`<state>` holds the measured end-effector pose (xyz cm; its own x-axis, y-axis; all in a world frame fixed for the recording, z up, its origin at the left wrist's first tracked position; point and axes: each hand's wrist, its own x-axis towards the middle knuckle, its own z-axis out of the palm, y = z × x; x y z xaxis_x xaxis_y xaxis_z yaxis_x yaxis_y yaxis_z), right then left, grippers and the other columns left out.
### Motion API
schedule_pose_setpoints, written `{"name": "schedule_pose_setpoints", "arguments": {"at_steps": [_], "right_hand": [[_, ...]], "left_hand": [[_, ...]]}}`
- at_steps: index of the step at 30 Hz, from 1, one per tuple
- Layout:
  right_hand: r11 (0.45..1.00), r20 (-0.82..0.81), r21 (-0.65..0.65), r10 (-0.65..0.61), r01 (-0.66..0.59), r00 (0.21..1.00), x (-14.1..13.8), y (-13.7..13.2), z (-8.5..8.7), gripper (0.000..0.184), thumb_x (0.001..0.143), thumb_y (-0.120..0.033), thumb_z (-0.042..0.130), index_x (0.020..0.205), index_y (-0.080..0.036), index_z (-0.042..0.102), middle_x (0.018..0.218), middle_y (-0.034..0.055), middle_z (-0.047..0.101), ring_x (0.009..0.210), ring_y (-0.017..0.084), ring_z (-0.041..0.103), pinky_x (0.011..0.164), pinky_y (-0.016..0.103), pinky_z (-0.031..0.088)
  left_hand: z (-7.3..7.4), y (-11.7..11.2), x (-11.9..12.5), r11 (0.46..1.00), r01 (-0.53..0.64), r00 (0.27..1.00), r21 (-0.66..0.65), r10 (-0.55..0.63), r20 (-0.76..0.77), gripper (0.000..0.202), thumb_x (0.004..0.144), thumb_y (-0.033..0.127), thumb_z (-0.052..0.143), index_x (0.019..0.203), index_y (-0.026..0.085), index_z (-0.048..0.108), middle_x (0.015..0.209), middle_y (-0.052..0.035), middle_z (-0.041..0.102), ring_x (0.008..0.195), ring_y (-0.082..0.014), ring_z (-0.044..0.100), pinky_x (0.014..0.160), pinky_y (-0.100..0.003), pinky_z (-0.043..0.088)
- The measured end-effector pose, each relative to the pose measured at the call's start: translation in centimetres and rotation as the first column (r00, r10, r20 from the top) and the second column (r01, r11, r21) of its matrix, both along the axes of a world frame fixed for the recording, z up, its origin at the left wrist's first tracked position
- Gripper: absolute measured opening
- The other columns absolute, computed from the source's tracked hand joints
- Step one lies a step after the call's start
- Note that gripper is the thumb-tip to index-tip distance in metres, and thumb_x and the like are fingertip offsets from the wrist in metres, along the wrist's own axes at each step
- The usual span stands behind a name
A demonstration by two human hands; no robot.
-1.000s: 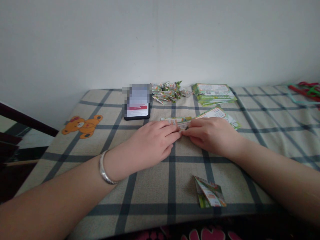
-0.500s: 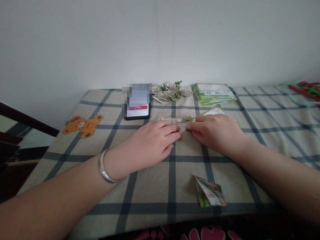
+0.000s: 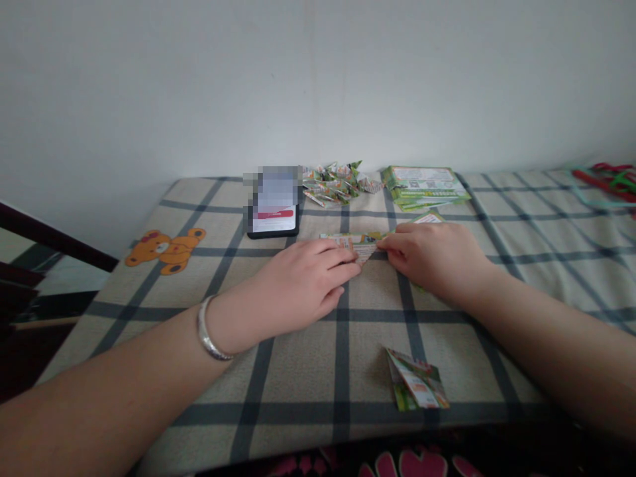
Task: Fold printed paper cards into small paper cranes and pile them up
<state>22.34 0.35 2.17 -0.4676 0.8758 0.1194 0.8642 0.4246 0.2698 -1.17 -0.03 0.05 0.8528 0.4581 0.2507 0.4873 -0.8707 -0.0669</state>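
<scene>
A printed green and white paper leaflet (image 3: pixel 366 252), partly folded, lies under both hands on the tablecloth. My left hand (image 3: pixel 311 281), with a silver bangle at the wrist, rests flat on its left part, fingers stretched out and pressing it down. My right hand (image 3: pixel 434 258) is closed, thumb and forefinger pinching the leaflet at its right side. That hand hides much of the sheet; one corner shows beyond its knuckles. Nearer to me lies a small folded paper piece (image 3: pixel 420 383), apart from both hands.
At the back stand a phone (image 3: pixel 275 222) with a lit, partly blurred screen, a pile of folded paper pieces (image 3: pixel 338 184) and a stack of leaflets (image 3: pixel 422 182). Red and green items (image 3: pixel 616 182) lie far right. A bear picture (image 3: pixel 166 250) is at left on the checked tablecloth (image 3: pixel 209 278).
My right hand has shifted slightly right along the leaflet, and the sheet's right part has been turned over under it. My left hand stays in place.
</scene>
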Motion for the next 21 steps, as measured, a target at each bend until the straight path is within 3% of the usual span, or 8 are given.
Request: {"name": "schedule_pose_setpoints", "arguments": {"at_steps": [12, 16, 21], "right_hand": [[1.0, -0.009, 0.012, 0.006, -0.006, 1.0, 0.2, 0.3, -0.4, 0.024, 0.091, -0.024, 0.048, 0.091, -0.022, 0.072, 0.084, 0.0043, 0.068, 0.065, 0.018, 0.057, 0.052, 0.031, 0.022], [0.985, -0.094, 0.115, 0.143, -0.132, 0.985, 0.6, 0.9, -1.2, 0.024, 0.093, -0.023, 0.047, 0.089, -0.018, 0.07, 0.092, 0.007, 0.068, 0.085, 0.022, 0.059, 0.064, 0.033, 0.036], [0.976, -0.189, 0.099, 0.209, -0.193, 0.96, 1.0, 1.4, -1.7, 0.023, 0.092, -0.022, 0.048, 0.098, -0.014, 0.069, 0.102, 0.0104, 0.07, 0.094, 0.024, 0.059, 0.078, 0.034, 0.042]], "left_hand": [[0.0, 0.3, -0.4, 1.0, 0.027, 1.0, -0.007, -0.027, -0.01, 0.034, 0.094, 0.023, 0.051, 0.128, 0.018, 0.058, 0.134, -0.0051, 0.06, 0.126, -0.0241, 0.05, 0.109, -0.044, 0.043], [-0.1, 0.6, -0.9, 0.999, 0.05, 0.998, -0.015, -0.05, 0.024, 0.031, 0.094, 0.022, 0.05, 0.124, 0.021, 0.06, 0.132, -0.003, 0.061, 0.126, -0.0229, 0.051, 0.109, -0.042, 0.042], [-0.3, 1.1, -1.3, 0.995, 0.087, 0.994, -0.046, -0.083, 0.076, 0.03, 0.094, 0.019, 0.049, 0.121, 0.022, 0.061, 0.134, -0.0031, 0.06, 0.126, -0.0215, 0.052, 0.109, -0.041, 0.043]]}}
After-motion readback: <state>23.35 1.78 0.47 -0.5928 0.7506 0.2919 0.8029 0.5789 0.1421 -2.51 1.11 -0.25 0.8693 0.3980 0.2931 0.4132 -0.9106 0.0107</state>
